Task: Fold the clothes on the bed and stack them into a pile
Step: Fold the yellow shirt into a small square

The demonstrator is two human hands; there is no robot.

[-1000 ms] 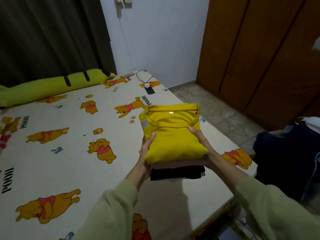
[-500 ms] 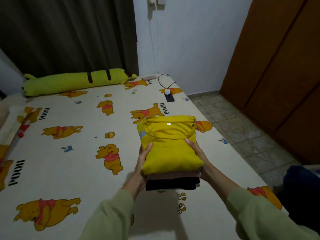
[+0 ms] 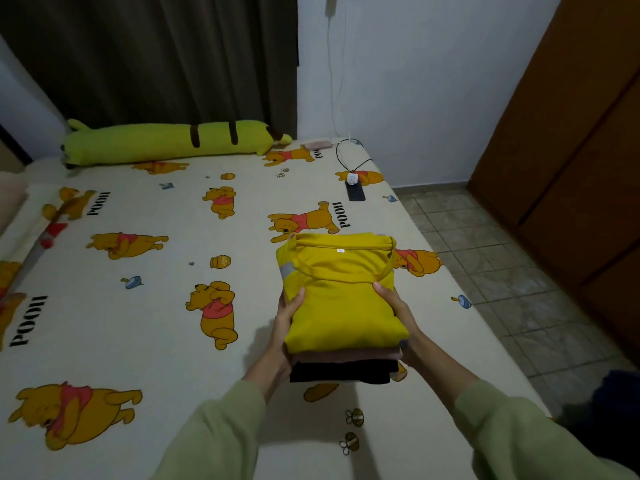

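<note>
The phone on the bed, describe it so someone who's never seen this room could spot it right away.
Start at the bed with the cartoon-bear sheet and go to its far right corner, near the white wall. The phone lies flat there, close to the edge, with a white plug and black cable at its far end. It is the only flat, dark rectangle on the sheet.

You can't see your fingers beneath the pile [image 3: 341,355]; the tag on the yellow top [image 3: 341,292] is too small to read, and a dark heap [image 3: 609,410], perhaps clothing, is cut off at the right edge.
</note>
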